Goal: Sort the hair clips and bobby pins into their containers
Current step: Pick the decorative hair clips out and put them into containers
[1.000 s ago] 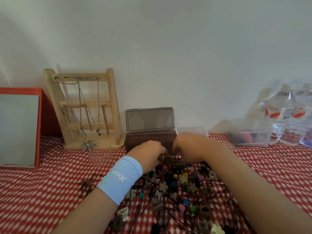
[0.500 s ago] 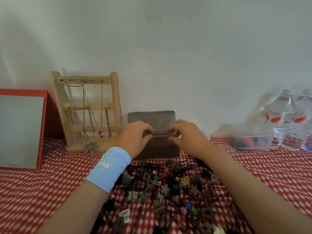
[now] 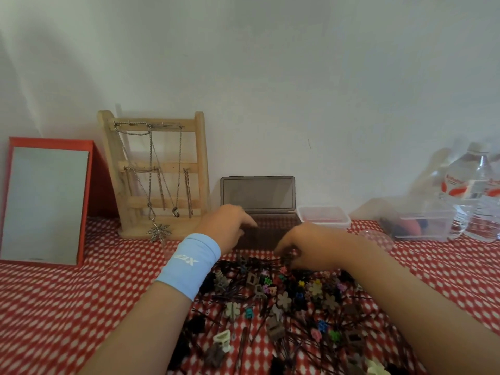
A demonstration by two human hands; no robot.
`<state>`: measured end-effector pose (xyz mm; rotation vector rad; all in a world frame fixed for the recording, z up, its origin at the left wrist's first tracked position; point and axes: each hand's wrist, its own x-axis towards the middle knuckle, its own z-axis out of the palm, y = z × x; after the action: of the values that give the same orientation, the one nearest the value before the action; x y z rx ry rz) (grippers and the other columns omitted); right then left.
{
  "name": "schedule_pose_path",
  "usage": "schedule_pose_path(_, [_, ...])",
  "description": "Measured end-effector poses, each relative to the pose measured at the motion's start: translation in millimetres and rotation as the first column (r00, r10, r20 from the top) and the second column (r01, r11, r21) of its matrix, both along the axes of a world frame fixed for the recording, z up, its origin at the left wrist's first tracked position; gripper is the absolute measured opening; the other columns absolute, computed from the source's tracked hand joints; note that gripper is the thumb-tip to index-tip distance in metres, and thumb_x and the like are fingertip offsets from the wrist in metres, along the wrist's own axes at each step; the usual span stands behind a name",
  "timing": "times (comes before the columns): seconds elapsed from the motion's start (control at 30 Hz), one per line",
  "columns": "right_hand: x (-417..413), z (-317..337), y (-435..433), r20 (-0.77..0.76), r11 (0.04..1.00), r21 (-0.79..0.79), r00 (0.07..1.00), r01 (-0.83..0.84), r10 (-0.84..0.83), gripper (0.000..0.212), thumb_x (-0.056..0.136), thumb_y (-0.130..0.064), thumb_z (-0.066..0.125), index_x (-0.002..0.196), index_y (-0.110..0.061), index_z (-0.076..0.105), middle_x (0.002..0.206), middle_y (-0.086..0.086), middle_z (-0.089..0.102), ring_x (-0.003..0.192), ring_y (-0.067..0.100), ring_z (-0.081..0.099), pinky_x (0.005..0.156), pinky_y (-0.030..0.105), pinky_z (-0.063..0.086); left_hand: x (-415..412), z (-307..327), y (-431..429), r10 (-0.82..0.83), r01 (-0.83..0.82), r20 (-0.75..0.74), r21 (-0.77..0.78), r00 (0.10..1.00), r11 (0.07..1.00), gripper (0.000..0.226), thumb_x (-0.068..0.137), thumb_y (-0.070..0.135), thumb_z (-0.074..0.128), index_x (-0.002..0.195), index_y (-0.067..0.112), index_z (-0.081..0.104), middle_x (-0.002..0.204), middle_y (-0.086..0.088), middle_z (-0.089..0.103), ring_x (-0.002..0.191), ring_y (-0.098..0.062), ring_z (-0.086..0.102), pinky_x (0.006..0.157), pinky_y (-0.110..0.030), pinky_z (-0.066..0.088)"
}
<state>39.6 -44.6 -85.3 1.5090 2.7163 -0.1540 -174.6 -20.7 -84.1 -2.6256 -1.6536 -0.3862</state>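
A mixed pile (image 3: 284, 307) of dark bobby pins and small coloured hair clips lies on the red checked cloth in front of me. Behind it stands a brown translucent box (image 3: 270, 235) with its lid (image 3: 257, 194) raised against the wall. A small clear tub (image 3: 322, 217) sits to the right of the box. My left hand (image 3: 230, 226), with a light blue wristband, hovers at the box's left front corner, fingers loosely bent, nothing visible in them. My right hand (image 3: 305, 247) is at the pile's far edge, its fingers curled down and pinching dark bobby pins.
A wooden jewellery rack (image 3: 157, 177) with chains and a red-framed mirror (image 3: 46, 204) stand at the back left. At the back right are a clear container (image 3: 422, 223) with dark and pink items and water bottles (image 3: 476, 190). The wall is close behind.
Both hands were together over the open box half a second ago. My right hand has dropped back to the pile's far edge; my left hand has lowered to the box's left corner.
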Motion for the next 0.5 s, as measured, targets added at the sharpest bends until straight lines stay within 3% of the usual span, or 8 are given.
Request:
schedule_pose_path(0.13, [-2.0,-1.8,0.8,-0.013,1.000,0.011,1.000,0.010,-0.010,0.046,0.088,-0.014,0.068,0.132,-0.029,0.065,0.115,-0.011,0.063,0.093,0.005,0.055,0.082,0.018,0.046,-1.2,7.2,-9.2,-0.016,0.011,0.055,0.094,0.998,0.996,0.028,0.090,0.019,0.067,0.115,0.032,0.065,0.116,0.007,0.051,0.108,-0.013,0.050,0.093,-0.031,0.047])
schedule_pose_path(0.23, [-4.5,0.5,-2.0,-0.005,1.000,0.009,1.000,-0.002,0.002,0.039,0.087,-0.013,0.067,0.123,-0.028,0.069,0.106,-0.014,0.055,0.092,0.007,0.054,0.078,0.017,0.045,0.9,16.8,-19.5,-0.048,0.047,0.083,0.020,0.995,0.999,0.009,0.091,0.024,0.066,0.098,0.030,0.068,0.103,0.010,0.059,0.097,-0.012,0.059,0.083,-0.026,0.049])
schedule_pose_path(0.37, [-6.6,1.9,-4.2,-0.109,1.000,0.013,0.994,-0.013,0.014,0.028,0.083,-0.012,0.069,0.098,-0.036,0.065,0.097,-0.020,0.055,0.091,0.005,0.055,0.078,0.018,0.047,3.6,9.0,-25.0,0.008,-0.023,-0.103,-0.144,0.995,0.989,0.025,0.094,0.019,0.061,0.113,0.032,0.072,0.124,0.007,0.065,0.106,-0.019,0.063,0.093,-0.034,0.053])
schedule_pose_path(0.5, [-4.5,7.0,-1.1,-0.329,0.998,0.062,0.944,0.029,-0.007,0.026,0.085,-0.011,0.072,0.091,-0.035,0.067,0.087,-0.024,0.060,0.081,-0.007,0.058,0.071,0.009,0.045,6.9,0.9,-23.0,0.032,-0.076,-0.204,-0.212,0.978,0.974,0.035,0.095,0.013,0.059,0.126,0.028,0.067,0.138,-0.002,0.058,0.117,-0.026,0.060,0.098,-0.035,0.051])
